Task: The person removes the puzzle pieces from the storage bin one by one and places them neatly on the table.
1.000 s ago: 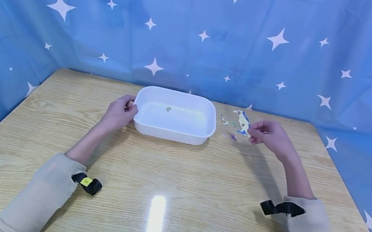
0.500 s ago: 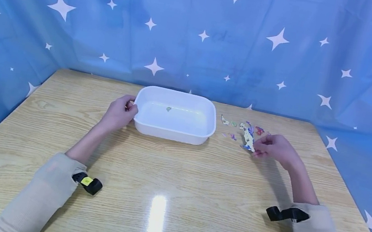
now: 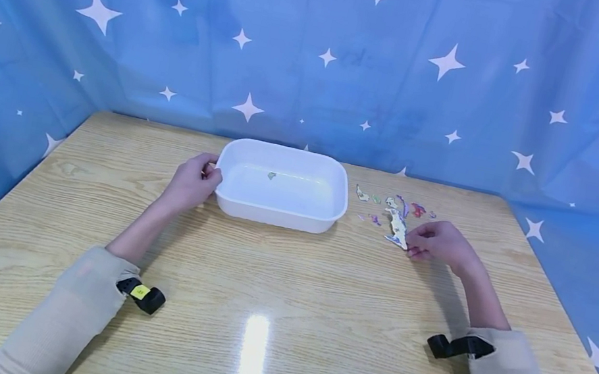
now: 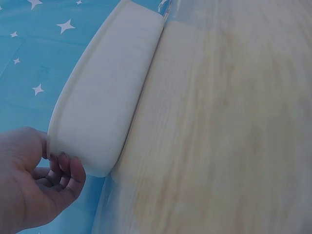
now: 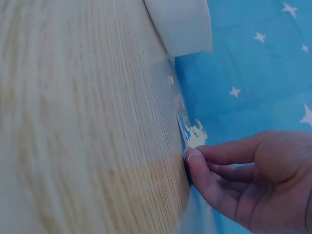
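Note:
In the head view, my left hand grips the left end of a white plastic tub, fingers curled at its rim. A small greyish-green scrap lies on the tub's floor. Right of the tub, my right hand pinches the near end of a thin, irregular cream-and-blue cut-out piece between thumb and finger. Whether it is a sticker or paper I cannot tell. The right wrist view shows the pinched cream piece standing tilted, low over the table.
Several small flat scraps lie on the wooden table between tub and right hand, among them a red one, a purple one and a cream one. A blue curtain with white stars hangs behind the table.
My right hand has moved right and nearer to me with the cream-and-blue piece, uncovering red and purple scraps behind it. The left hand and tub stay put.

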{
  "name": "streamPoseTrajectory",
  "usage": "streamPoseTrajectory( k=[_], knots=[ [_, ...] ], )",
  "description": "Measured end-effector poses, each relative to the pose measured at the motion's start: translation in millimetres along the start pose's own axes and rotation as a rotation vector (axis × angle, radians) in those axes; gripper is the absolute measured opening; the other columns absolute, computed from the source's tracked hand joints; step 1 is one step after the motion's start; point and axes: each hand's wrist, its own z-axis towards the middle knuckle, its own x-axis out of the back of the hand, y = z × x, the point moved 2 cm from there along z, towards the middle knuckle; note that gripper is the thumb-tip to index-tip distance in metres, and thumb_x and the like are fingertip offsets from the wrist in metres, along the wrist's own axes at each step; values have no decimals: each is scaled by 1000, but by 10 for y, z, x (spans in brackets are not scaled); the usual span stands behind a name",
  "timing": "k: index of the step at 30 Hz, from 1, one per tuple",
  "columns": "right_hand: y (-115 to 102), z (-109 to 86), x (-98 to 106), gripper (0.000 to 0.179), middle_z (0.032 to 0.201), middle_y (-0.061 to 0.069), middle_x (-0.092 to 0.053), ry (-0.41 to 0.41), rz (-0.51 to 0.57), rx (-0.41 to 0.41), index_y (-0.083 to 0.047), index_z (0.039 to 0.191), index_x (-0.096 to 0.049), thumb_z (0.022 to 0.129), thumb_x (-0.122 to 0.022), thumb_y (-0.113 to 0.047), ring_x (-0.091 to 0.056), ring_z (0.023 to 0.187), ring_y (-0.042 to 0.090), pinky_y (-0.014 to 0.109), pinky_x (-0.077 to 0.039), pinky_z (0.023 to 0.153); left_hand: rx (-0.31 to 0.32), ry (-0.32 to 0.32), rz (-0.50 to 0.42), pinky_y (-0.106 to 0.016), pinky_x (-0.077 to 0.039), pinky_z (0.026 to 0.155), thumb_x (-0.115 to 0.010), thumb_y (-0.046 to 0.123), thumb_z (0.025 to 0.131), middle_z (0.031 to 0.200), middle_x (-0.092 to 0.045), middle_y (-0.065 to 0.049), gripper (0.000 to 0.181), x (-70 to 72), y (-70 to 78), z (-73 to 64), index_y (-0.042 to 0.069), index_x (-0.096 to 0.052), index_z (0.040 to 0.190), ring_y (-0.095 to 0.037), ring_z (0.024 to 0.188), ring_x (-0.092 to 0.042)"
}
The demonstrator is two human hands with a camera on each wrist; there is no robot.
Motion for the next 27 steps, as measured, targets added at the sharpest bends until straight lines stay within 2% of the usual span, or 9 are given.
streamPoseTrajectory(
  k=[9,16,21,27],
  knots=[
    [11,-30,28,39,101,21,-69,14,-9,6,22,125,-51,102,-55,-9,-71,85,22,35,-59,79,-12,7,0,-24,-44,56,-45,12,101,91,-54,-12,43,-15,18,4,-8,-50,139,-22,70,-57],
    [-15,-43,53,40,105,23,-67,70,-15,6,18,128,-51,104,-54,-13,-69,85,22,34,-59,77,-8,3,-2,-25,-45,57,-45,12,101,91,-53,-13,43,-18,6,6,-7,-50,139,-25,72,-58],
    [-102,-38,43,38,104,22,-66,119,-54,74,14,126,-55,104,-55,-17,-67,84,22,34,-57,75,1,2,2,-25,-45,57,-45,12,102,92,-53,-13,42,-11,-8,2,-7,-50,139,-24,72,-57],
    [-283,-21,-23,39,103,23,-65,145,-68,156,11,129,-55,104,-56,-20,-65,87,28,36,-56,79,-2,0,-1,-24,-46,58,-45,12,102,94,-53,-14,44,-5,-3,-3,-8,-48,141,-22,73,-56]
  ],
)
